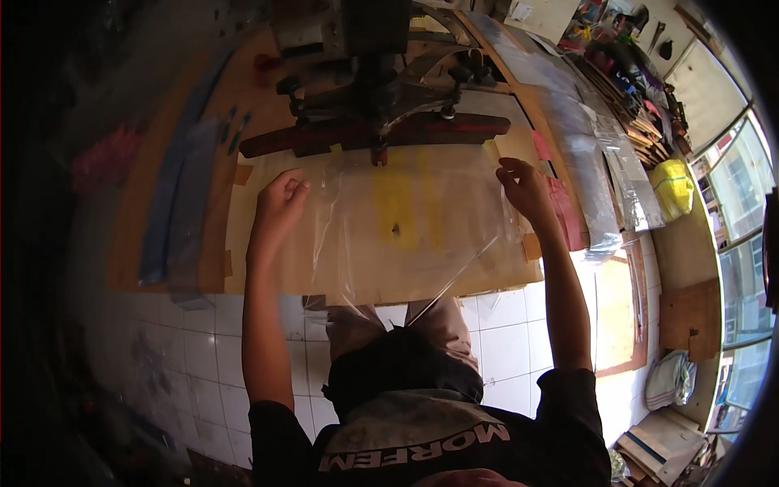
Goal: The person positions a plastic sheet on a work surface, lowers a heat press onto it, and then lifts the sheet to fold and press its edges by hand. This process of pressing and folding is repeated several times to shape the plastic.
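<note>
A clear plastic sheet [341,219] lies over the pale board on the table, between my two hands. My left hand [284,195] is at the sheet's left side, its fingers curled in a pinch on the plastic edge. My right hand [521,183] is at the far right corner, fingers bent together on the plastic. Yellow marks [393,207] show through the sheet in the middle. Just beyond the sheet is a dark machine head with a long red bar [454,126] across it.
Stacks of plastic sheets [580,162] lie along the right of the table [126,264]. Blue plastic [174,195] lies at the left. A yellow bag [672,188] and piled cardboard stand farther right, by the windows.
</note>
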`<move>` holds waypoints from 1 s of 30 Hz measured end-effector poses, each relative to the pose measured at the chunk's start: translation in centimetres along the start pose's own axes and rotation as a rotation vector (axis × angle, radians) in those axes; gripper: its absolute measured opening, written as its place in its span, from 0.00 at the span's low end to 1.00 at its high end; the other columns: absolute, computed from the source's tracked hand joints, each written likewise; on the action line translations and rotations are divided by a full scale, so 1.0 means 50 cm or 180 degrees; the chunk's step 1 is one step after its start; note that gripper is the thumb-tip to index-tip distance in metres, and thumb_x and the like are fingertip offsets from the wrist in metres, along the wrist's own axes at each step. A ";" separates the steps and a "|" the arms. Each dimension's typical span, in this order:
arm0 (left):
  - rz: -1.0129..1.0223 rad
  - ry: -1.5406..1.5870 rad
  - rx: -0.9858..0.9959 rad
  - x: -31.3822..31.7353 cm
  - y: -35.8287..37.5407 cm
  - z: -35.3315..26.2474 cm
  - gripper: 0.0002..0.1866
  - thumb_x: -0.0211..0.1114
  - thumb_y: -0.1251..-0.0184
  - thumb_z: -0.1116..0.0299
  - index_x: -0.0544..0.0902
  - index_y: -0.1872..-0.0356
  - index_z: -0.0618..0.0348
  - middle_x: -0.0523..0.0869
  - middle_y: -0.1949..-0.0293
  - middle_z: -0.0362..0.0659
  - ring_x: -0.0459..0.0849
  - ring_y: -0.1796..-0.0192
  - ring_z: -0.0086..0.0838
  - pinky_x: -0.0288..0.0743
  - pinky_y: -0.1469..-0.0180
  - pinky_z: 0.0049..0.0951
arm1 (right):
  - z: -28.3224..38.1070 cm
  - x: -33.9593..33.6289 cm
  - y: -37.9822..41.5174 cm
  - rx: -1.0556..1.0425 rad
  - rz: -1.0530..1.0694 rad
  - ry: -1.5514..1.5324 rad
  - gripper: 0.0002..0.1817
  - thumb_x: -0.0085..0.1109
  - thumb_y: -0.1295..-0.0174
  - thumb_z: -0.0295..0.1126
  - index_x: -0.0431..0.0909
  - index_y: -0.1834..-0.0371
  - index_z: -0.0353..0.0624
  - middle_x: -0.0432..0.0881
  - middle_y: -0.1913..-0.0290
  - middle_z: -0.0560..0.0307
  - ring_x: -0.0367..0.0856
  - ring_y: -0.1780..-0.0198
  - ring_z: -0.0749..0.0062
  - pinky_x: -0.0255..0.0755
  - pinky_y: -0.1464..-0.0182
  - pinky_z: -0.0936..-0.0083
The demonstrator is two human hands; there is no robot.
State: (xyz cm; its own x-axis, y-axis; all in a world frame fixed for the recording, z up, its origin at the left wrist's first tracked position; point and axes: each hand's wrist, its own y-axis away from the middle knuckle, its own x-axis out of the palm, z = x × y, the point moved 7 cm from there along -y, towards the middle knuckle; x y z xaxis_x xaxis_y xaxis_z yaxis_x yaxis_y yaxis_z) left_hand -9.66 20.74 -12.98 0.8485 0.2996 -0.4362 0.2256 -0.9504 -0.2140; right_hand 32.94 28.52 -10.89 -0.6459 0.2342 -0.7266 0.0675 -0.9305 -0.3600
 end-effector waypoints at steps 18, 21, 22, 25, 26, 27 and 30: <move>0.0697 -0.0568 -0.1009 0.132 -0.101 -0.022 0.17 0.55 0.30 0.59 0.75 0.73 0.64 0.77 0.84 0.46 0.79 0.83 0.31 0.71 0.79 0.30 | -0.079 0.101 -0.120 0.1028 0.0747 0.0338 0.23 0.60 0.47 0.47 0.83 0.72 0.32 0.84 0.72 0.41 0.84 0.69 0.53 0.77 0.65 0.61; 0.0859 -0.0394 -0.0999 0.125 -0.107 0.009 0.17 0.55 0.29 0.60 0.74 0.72 0.65 0.76 0.82 0.43 0.76 0.86 0.28 0.70 0.83 0.28 | -0.064 0.090 -0.092 0.1334 0.1148 -0.0291 0.23 0.60 0.46 0.45 0.81 0.75 0.30 0.82 0.78 0.47 0.81 0.78 0.63 0.75 0.74 0.67; 0.0986 -0.0245 -0.1073 0.129 -0.100 0.015 0.17 0.54 0.29 0.60 0.76 0.69 0.66 0.79 0.78 0.45 0.78 0.85 0.29 0.73 0.81 0.29 | -0.059 0.087 -0.081 0.1323 0.1230 -0.0551 0.22 0.60 0.45 0.45 0.80 0.76 0.30 0.80 0.80 0.50 0.78 0.82 0.68 0.72 0.79 0.70; 0.1169 0.0246 -0.0963 0.118 -0.038 -0.022 0.15 0.56 0.29 0.61 0.76 0.66 0.67 0.79 0.73 0.41 0.80 0.81 0.27 0.75 0.82 0.28 | -0.046 0.058 -0.030 0.1369 0.1175 -0.1318 0.19 0.58 0.40 0.44 0.80 0.71 0.35 0.73 0.84 0.61 0.69 0.84 0.78 0.63 0.79 0.77; 0.1162 0.0236 -0.0946 0.106 -0.016 -0.031 0.15 0.56 0.29 0.61 0.76 0.66 0.67 0.79 0.73 0.41 0.80 0.81 0.27 0.75 0.82 0.28 | -0.038 0.051 -0.012 0.1411 0.1194 -0.1792 0.18 0.56 0.37 0.44 0.80 0.69 0.37 0.70 0.84 0.65 0.67 0.83 0.81 0.60 0.78 0.80; 0.1354 0.0474 -0.0832 0.104 0.007 -0.046 0.14 0.57 0.30 0.61 0.76 0.65 0.66 0.79 0.72 0.40 0.80 0.78 0.26 0.76 0.80 0.26 | -0.034 0.038 0.006 0.1395 0.1185 -0.1804 0.18 0.56 0.37 0.44 0.80 0.69 0.37 0.70 0.84 0.65 0.67 0.83 0.81 0.60 0.78 0.80; 0.1767 0.0726 -0.0647 0.079 0.067 -0.094 0.12 0.61 0.32 0.64 0.77 0.63 0.65 0.79 0.70 0.39 0.81 0.71 0.25 0.78 0.74 0.25 | 0.011 -0.024 0.046 0.0878 0.0895 -0.2379 0.18 0.55 0.34 0.44 0.79 0.68 0.38 0.72 0.80 0.65 0.68 0.78 0.83 0.61 0.73 0.83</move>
State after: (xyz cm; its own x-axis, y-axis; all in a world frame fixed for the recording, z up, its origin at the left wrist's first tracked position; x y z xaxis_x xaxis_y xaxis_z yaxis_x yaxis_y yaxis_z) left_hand -3.29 18.36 -11.34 0.9409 -0.2465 -0.2324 -0.2100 -0.9627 0.1707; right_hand 33.46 25.94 -10.53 -0.9725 -0.1739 -0.1546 0.1756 -0.9845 0.0026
